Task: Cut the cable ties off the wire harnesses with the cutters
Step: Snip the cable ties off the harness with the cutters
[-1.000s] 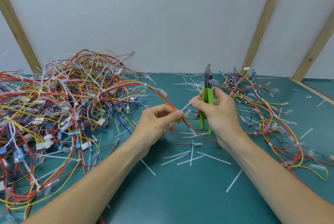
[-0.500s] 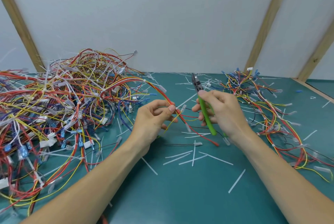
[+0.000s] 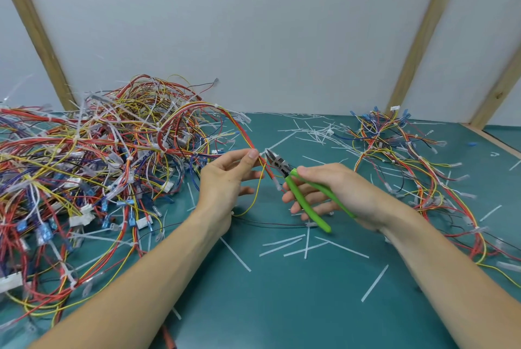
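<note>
- Left hand (image 3: 225,179): pinching a red-and-yellow wire harness (image 3: 242,134) between thumb and fingertips, above the teal counter (image 3: 282,306).
- Right hand (image 3: 335,190): grasping the green-handled cutters (image 3: 298,188), handles spread, tip lying against a white cable tie (image 3: 262,153) just beside the left thumb.
- Lying left: tangled harness pile (image 3: 84,173).
- Lying right: smaller bundle (image 3: 400,157).
- Scattered between: cut tie pieces (image 3: 284,241).

Work surface: teal-green table top (image 3: 282,306), matte, evenly lit. Behind it, pale grey-white wall panels (image 3: 239,24), plain. 3 light wooden battens visible against the panels: 1 slanting at left (image 3: 33,30), 2 at right (image 3: 423,30). Wooden edge strip at far right.
</note>
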### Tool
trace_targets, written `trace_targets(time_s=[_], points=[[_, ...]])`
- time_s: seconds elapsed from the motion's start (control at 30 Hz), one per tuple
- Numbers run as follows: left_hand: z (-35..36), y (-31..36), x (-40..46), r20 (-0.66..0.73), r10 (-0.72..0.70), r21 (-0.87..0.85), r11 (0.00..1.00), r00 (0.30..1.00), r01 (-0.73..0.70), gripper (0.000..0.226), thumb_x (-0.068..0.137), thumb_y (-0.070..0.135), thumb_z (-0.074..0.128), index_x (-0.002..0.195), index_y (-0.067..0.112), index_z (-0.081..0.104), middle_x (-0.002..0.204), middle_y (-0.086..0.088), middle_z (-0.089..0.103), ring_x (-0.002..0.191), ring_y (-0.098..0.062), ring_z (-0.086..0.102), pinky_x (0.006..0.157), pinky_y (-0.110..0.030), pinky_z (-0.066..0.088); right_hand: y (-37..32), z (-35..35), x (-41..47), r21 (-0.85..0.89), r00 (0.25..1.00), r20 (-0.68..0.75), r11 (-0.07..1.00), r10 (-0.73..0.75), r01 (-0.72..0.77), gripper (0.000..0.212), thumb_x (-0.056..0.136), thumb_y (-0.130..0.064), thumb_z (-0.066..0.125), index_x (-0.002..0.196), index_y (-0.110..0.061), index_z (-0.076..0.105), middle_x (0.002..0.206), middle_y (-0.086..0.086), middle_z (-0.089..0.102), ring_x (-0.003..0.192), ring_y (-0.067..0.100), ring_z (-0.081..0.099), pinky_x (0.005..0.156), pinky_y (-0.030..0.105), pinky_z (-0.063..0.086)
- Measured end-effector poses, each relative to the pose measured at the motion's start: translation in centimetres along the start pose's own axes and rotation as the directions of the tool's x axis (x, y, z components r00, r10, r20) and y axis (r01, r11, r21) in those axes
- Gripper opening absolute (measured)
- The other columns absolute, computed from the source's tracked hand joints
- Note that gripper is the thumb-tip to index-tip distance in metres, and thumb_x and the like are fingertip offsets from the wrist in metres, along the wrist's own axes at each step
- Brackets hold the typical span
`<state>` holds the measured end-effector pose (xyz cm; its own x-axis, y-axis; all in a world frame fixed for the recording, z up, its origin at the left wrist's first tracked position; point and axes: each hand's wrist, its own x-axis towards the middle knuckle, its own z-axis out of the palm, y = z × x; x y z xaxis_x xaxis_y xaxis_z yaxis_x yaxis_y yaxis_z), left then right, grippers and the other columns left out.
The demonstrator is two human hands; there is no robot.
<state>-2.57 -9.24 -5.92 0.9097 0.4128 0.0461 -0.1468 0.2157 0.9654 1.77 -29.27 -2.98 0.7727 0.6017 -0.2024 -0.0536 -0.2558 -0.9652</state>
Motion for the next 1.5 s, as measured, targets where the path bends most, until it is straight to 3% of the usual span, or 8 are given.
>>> trace_targets(time_s=[0.37, 0.57, 0.83, 1.1, 1.5], points=[[0.0, -0.1, 0.1, 0.026, 0.014, -0.032, 0.999, 1.000, -0.013, 0.010, 0.091, 0.024, 0.072, 0.095, 0.016, 0.074, 0.085, 0.000, 0.077, 0.074, -0.012, 0.073, 0.057, -0.023, 0.057, 0.0, 0.0, -0.1, -0.048, 1.000, -0.022, 0.999, -0.008, 0.007, 0.039, 0.105, -0.035, 0.053, 0.106, -0.002, 0.074, 0.098, 0.015, 0.078, 0.077, 0.026, 0.072, 0.079, 0.050, 0.062], [0.1, -0.3, 0.1, 0.066, 0.036, 0.010, 0.999, 0.997, -0.036, 0.008, 0.090, 0.022, 0.072, 0.093, 0.015, 0.072, 0.076, 0.001, 0.076, 0.071, -0.011, 0.073, 0.056, -0.023, 0.056, -0.1, -0.1, -0.2, -0.102, 0.997, -0.055, 0.994, -0.048, 0.042, 0.039, 0.105, -0.031, 0.054, 0.106, 0.003, 0.072, 0.094, 0.013, 0.078, 0.071, 0.021, 0.071, 0.066, 0.038, 0.061], [-0.1, -0.6, 0.2, 0.116, 0.036, 0.026, 0.999, 0.993, -0.039, 0.008, 0.090, 0.020, 0.072, 0.088, 0.013, 0.072, 0.078, -0.004, 0.076, 0.071, -0.012, 0.073, 0.056, -0.024, 0.057, 0.0, -0.1, -0.2, -0.183, 0.994, -0.076, 0.981, -0.084, 0.069, 0.036, 0.104, -0.031, 0.057, 0.098, 0.002, 0.072, 0.091, 0.011, 0.078, 0.068, 0.019, 0.068, 0.058, 0.034, 0.057], [0.1, -0.8, 0.1, 0.157, 0.056, 0.100, 0.992, 0.986, -0.073, 0.011, 0.090, 0.019, 0.072, 0.091, 0.009, 0.069, 0.074, -0.001, 0.075, 0.069, -0.014, 0.073, 0.058, -0.026, 0.058, -0.1, -0.3, -0.3, -0.252, 0.986, -0.125, 0.964, -0.114, 0.080, 0.035, 0.102, -0.034, 0.062, 0.088, -0.004, 0.074, 0.090, 0.009, 0.079, 0.070, 0.027, 0.067, 0.061, 0.039, 0.055], [0.2, -1.0, 0.1, 0.129, 0.076, 0.064, 0.994, 0.989, -0.085, 0.010, 0.093, 0.017, 0.069, 0.089, 0.009, 0.066, 0.077, -0.006, 0.072, 0.068, -0.012, 0.071, 0.054, -0.023, 0.056, 0.1, 0.4, -0.4, -0.329, 0.975, -0.147, 0.938, -0.167, 0.110, 0.034, 0.102, -0.031, 0.061, 0.084, -0.004, 0.072, 0.085, 0.008, 0.078, 0.066, 0.023, 0.067, 0.059, 0.042, 0.054]])
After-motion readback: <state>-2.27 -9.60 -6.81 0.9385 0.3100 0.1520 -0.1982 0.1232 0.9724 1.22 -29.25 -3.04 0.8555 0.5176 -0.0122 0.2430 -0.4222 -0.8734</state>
